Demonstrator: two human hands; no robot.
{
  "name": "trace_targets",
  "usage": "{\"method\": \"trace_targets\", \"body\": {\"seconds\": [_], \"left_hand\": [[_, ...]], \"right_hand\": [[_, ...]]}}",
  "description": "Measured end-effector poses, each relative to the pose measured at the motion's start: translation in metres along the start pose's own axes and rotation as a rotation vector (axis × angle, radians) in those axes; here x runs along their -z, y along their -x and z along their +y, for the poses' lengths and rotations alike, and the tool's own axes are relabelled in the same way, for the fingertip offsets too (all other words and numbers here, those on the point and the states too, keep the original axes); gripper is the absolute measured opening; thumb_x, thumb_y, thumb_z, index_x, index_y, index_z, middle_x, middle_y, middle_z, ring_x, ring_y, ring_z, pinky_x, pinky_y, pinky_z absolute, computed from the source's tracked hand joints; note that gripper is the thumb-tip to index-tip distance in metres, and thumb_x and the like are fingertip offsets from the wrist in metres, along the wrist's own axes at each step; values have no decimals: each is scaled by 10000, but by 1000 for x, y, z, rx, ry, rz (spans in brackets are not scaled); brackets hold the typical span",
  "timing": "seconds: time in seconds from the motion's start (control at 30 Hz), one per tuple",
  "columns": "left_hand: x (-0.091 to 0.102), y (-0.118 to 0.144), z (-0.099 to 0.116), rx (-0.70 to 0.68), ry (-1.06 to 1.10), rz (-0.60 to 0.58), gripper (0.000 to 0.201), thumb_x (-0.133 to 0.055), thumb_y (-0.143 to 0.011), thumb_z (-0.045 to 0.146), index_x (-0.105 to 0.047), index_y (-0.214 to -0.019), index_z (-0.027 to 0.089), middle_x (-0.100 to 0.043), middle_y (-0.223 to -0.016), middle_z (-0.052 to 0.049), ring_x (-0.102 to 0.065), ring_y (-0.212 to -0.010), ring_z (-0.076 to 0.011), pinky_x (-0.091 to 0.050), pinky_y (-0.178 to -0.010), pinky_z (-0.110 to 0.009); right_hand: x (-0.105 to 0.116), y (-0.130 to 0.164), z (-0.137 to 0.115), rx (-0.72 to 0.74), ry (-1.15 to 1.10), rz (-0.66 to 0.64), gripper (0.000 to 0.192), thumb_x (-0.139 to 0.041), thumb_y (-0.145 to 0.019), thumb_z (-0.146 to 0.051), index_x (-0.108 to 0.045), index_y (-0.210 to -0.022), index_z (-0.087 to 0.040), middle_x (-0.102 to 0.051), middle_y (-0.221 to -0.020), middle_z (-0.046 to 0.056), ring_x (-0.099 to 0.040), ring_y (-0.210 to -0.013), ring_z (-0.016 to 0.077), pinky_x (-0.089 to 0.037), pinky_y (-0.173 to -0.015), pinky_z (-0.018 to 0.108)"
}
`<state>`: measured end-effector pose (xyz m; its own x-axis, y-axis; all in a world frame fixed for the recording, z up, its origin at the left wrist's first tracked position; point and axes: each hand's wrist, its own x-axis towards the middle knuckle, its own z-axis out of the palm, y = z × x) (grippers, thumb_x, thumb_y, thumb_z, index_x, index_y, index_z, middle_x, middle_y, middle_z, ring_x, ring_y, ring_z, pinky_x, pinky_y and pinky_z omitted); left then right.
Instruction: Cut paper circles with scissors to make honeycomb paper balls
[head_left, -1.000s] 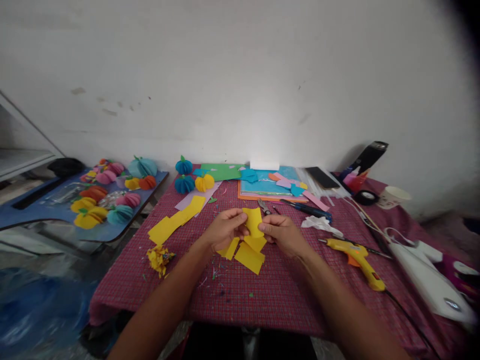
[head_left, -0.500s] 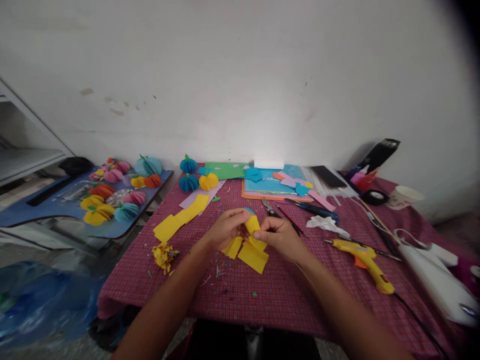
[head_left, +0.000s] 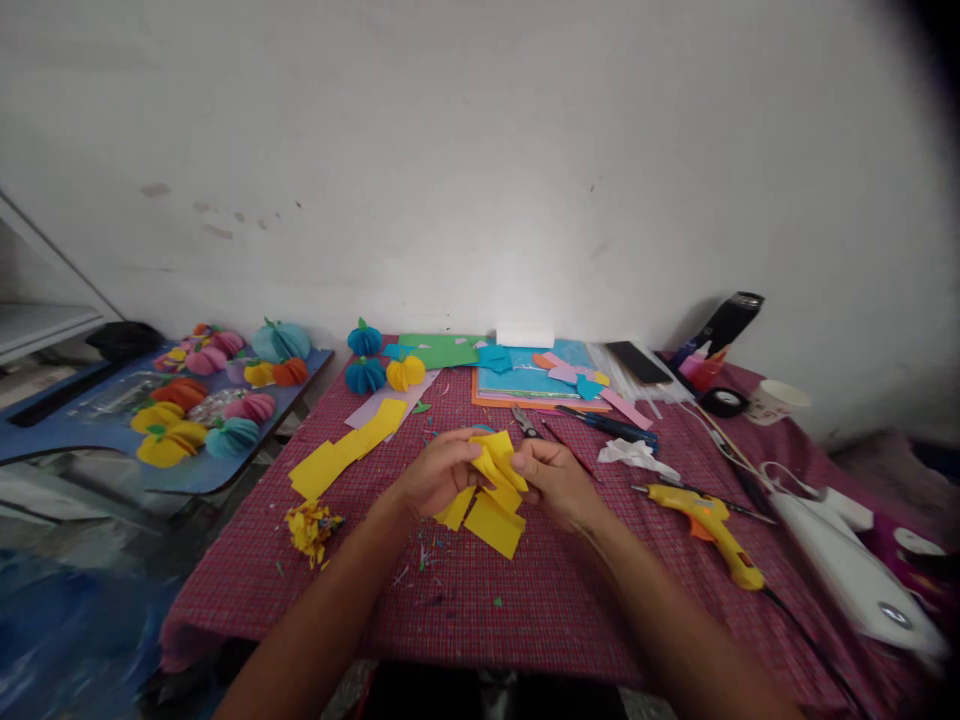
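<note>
Between my hands is a folded piece of yellow paper [head_left: 498, 466], held above the table. My left hand [head_left: 444, 468] pinches its left side, and my right hand [head_left: 553, 480] grips its right edge between thumb and fingers. Beneath it, flat yellow paper pieces [head_left: 495, 528] lie on the red checked cloth. To the left are a row of yellow paper strips [head_left: 349, 450] and a crumpled yellow paper bunch [head_left: 309, 530]. Pliers [head_left: 523, 420] lie just beyond my right hand, partly hidden.
A yellow glue gun [head_left: 705, 520] with its cord lies at right, near a white tissue [head_left: 637, 456] and a white device [head_left: 855, 580]. Stacked coloured sheets [head_left: 525, 372] and a phone [head_left: 637, 362] are at the back. Finished paper pumpkins [head_left: 365, 375] stand back left; more cover a blue table [head_left: 225, 465].
The yellow paper between my hands has been spread wider, showing several folds. My hands have moved slightly apart. The whole view has shifted a little.
</note>
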<state>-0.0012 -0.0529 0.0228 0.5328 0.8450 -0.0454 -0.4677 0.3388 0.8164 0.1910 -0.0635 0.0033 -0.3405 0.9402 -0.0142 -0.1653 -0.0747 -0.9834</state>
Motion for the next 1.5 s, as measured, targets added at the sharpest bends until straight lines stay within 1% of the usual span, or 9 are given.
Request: {"method": "trace_targets", "body": {"seconds": [0.2,0.37,0.5,0.83,0.97,1.1,1.2,1.37,1.5], "left_hand": [[4,0,0,11,-20,51,343,-697,-658,169,-696,-998,131,-669,-872,-81,-618,-759,-176,-462,-744,-313],[3,0,0,29,-20,3,458,-636,-587,108,-707,-1037,149,-690,-906,-83,-628,-797,-192,-453,-744,-303],[0,-2,-2,30,-25,39,477,-612,-540,75,-709,-1001,148,-691,-868,-69,-629,-764,-178,-455,-717,-285],[-1,-5,-9,-32,-292,173,286,-716,-731,311,-651,-957,148,-662,-804,-32,-611,-653,-145,-449,-610,-253],[5,-7,-10,-67,-392,236,250,-709,-740,328,-649,-901,147,-665,-775,-26,-617,-643,-144,-455,-596,-244],[7,-7,-8,-93,-407,276,279,-721,-722,310,-663,-948,158,-695,-835,-41,-640,-671,-157,-481,-614,-258],[6,-7,-6,-118,-374,302,335,-742,-691,290,-669,-996,173,-712,-891,-56,-660,-698,-179,-502,-634,-286],[7,-8,-4,-133,-317,263,376,-745,-687,262,-678,-1047,178,-725,-923,-78,-675,-745,-195,-513,-668,-308],[16,-11,2,-309,-327,435,337,-752,-683,236,-699,-1007,161,-717,-908,-73,-657,-763,-164,-495,-684,-270]], "right_hand": [[-1,0,-8,-24,108,-39,337,-737,-726,-492,-676,-741,-160,-501,-564,-37,-349,-483,81,-251,-473,226],[1,-1,-7,38,117,10,294,-767,-705,-416,-619,-642,-170,-519,-579,-39,-406,-514,89,-302,-505,232],[2,-2,-3,66,130,36,285,-765,-716,-390,-592,-654,-173,-524,-602,-37,-420,-525,91,-312,-511,228],[0,-3,2,119,26,103,342,-732,-766,-428,-500,-687,-189,-431,-561,-67,-329,-473,73,-246,-456,205],[4,-5,1,124,-69,131,292,-690,-811,-430,-550,-756,-180,-458,-565,-61,-325,-446,63,-227,-429,197],[8,-5,-2,86,-52,124,262,-700,-807,-408,-622,-843,-161,-480,-545,-58,-319,-413,51,-207,-399,187],[10,-6,-3,66,-26,196,268,-718,-783,-413,-609,-776,-169,-472,-479,-66,-325,-362,54,-194,-363,186],[14,-8,-1,124,-63,329,323,-718,-772,-439,-528,-674,-198,-437,-416,-80,-330,-310,67,-207,-327,192],[18,-10,-6,204,-91,433,330,-727,-763,-451,-547,-679,-187,-455,-453,-73,-334,-345,57,-220,-337,186]]}}
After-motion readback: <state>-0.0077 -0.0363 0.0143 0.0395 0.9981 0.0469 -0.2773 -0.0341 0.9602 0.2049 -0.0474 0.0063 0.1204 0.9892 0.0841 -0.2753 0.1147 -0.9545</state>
